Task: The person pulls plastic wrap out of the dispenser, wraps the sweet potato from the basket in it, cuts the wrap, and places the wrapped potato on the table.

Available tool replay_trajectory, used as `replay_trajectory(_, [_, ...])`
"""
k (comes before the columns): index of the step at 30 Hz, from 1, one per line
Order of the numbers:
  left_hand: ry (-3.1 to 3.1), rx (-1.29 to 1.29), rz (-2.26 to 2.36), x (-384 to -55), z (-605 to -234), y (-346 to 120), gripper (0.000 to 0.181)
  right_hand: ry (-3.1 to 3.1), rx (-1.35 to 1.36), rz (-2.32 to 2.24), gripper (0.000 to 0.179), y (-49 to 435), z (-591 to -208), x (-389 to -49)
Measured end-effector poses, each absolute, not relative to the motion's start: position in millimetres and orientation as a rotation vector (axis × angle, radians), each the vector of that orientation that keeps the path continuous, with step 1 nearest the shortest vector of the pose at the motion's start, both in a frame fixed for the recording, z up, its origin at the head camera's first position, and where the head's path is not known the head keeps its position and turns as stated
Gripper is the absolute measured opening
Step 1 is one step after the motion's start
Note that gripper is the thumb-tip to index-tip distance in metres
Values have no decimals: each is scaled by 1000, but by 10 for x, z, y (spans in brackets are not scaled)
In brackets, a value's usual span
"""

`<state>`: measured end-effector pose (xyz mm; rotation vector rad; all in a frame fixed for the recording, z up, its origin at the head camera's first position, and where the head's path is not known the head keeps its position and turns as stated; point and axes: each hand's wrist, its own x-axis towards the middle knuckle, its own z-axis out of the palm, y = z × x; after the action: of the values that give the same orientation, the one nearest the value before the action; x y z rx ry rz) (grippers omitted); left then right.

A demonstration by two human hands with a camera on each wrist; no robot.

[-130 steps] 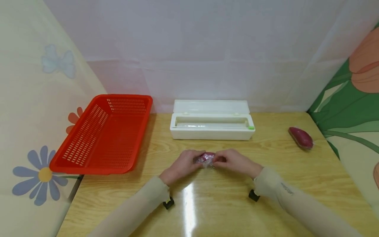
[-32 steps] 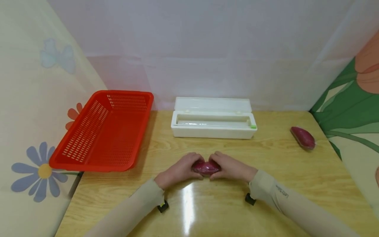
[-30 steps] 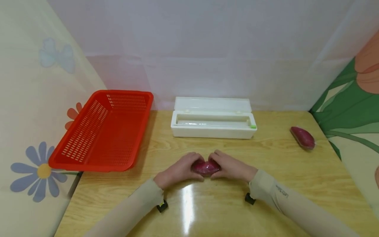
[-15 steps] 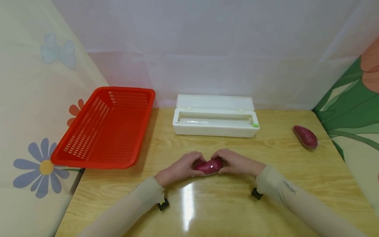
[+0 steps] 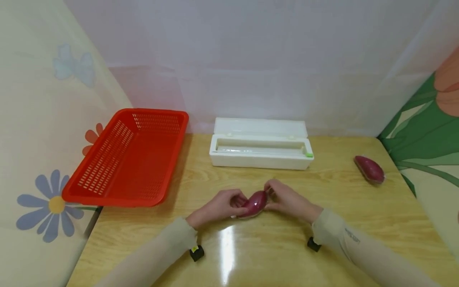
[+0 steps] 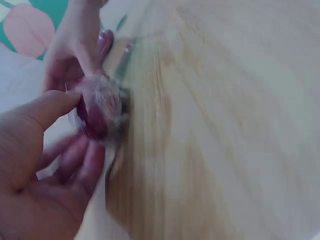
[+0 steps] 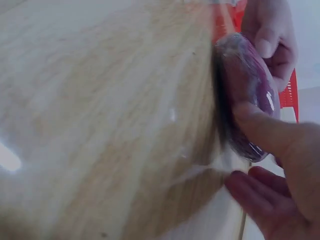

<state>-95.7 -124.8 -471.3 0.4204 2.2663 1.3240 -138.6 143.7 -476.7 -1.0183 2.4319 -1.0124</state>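
Note:
A purple-red sweet potato point(image 5: 255, 204) in clear cling film is held between both hands over the wooden table, lying aslant with its right end farther away. My left hand point(image 5: 226, 206) grips its near left end, thumb along the top and fingers behind. Around the far right end is my right hand point(image 5: 288, 201), with curled fingers. In the right wrist view its thumb presses the wrapped side of the sweet potato point(image 7: 247, 85), and its fingers hang below, beside a loose wisp of film point(image 7: 195, 172). The left wrist view shows crumpled film point(image 6: 107, 97) bunched on one end.
A white cling film box point(image 5: 261, 161) with its lid up stands behind the hands, a green slider at its right end. The red plastic basket point(image 5: 167, 175) is at the left. Another wrapped sweet potato point(image 5: 370, 170) lies at the right of the table point(image 5: 340, 223).
Earlier, crumpled film showed on top of the sweet potato between the hands; now its smooth side faces up. Over the last second it has swung from level to slanted, and the right hand has shifted right.

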Motion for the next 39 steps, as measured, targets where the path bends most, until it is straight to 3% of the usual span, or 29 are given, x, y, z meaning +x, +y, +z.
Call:
replay_trajectory(7, [2297,221,1346,-869,-4712,-1083,32,2417,-971,-1021,18,1435,-4806,-1297])
replay_trajectory(10, [2339,231,1323,-844,-4725,-1035,31,2357,-952,-1074,27,1418,-4808,-1278])
replay_trajectory(13, [2374,322,1275,-830,-4735,-996,23,2347,-924,-1057,47,1396,-4801,-1264])
replay_trajectory(18, [2437,424,1205,-822,-4748,-984,32,2396,-881,-932,71,1381,-4790,-1231])
replay_trajectory(27, [2505,474,1174,-798,-4782,-1124,36,2474,-855,-870,72,1582,-4674,-1213])
replay_trajectory(39, [2572,439,1189,-809,-4760,-1371,25,2697,-545,-896,69,2696,-4578,-1605])
